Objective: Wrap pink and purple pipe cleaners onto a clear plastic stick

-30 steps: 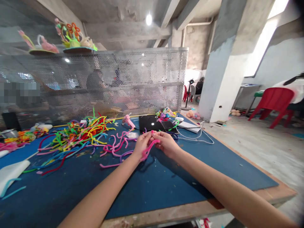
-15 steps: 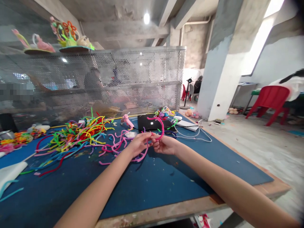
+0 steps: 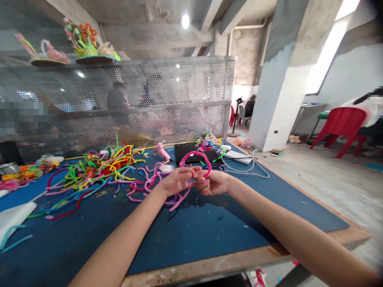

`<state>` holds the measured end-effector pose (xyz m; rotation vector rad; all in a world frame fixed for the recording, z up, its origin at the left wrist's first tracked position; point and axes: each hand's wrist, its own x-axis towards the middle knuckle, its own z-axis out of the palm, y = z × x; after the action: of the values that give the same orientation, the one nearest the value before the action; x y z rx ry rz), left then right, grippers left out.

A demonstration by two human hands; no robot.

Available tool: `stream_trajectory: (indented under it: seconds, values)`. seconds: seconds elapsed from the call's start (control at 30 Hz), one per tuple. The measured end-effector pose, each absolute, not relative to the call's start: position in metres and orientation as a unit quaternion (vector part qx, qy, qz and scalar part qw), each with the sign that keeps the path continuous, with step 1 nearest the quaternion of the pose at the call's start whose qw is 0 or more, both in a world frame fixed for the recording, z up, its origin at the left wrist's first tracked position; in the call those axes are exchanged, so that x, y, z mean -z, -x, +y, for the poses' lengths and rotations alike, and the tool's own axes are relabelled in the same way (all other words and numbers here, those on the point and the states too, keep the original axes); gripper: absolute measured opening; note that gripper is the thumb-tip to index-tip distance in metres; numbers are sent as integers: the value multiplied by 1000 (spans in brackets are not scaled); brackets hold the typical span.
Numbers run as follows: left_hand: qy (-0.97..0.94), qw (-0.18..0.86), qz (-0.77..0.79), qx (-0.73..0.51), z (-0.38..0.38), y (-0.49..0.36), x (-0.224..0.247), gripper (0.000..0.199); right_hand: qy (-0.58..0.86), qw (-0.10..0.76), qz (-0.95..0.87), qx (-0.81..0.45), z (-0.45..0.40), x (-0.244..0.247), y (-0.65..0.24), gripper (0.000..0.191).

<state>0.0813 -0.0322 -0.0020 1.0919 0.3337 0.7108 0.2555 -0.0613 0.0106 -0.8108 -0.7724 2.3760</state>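
Two hands [image 3: 178,180] [image 3: 211,183] pinch a pink pipe cleaner [image 3: 196,153]; the metal container [image 3: 8,169] hides its inside.

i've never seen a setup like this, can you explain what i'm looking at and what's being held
There's no machine: these are a person's bare hands, seen from a camera worn on their head that looks forward and down. The left hand and right hand meet over a blue tabletop. Their fingertips come together on a bright pink fuzzy stem, which curves up into an arch. A lighter pink-purple strand hangs or lies just below; I can't tell which.

On the table, loose pink and purple stems lie beside the left hand, with a big multicoloured heap of stems farther left. Beyond the hands are a pink gun-shaped tool and a dark flat object. A perforated metal panel stands behind.
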Motion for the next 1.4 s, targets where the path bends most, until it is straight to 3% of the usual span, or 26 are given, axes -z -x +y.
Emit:
stream_trajectory:
  seconds: [0.27, 0.4, 0.53, 0.67, 0.73, 0.8, 0.93, 1.0, 1.23, 1.4]
  values:
    - [-474, 760, 145, -421, -35, -93, -5, 24, 268, 328, -424, -800, -67, -8, -248, 24]
    - [-334, 753, 187, -535, -27, -92, -12, 10, 331, 388, -595, -621, -66, 1, -239, 31]
    - [-236, 719, 197, -623, -15, -82, -15, 17, 423, 354, -761, -342, -69, 9, -231, 37]
    - [-245, 721, 176, -624, -11, -74, -17, 24, 451, 318, -797, -245, -74, 13, -224, 36]
    - [-255, 734, 166, -608, -15, -76, -20, 25, 469, 345, -784, -218, -76, 12, -221, 26]
    - [-274, 742, 157, -591, -21, -80, -22, 25, 463, 412, -732, -282, -77, 11, -218, 12]
    - [-348, 716, 147, -587, -32, -90, -25, 27, 343, 482, -518, -618, -79, 6, -211, 27]
    - [-373, 693, 148, -599, -35, -93, -25, 30, 303, 480, -443, -694, -81, 6, -206, 28]
    - [-440, 596, 175, -648, -44, -106, -21, 30, 284, 422, -416, -754, -86, 13, -199, 31]
    - [-432, 597, 182, -651, -38, -102, -21, 29, 356, 399, -511, -673, -83, 11, -204, 25]
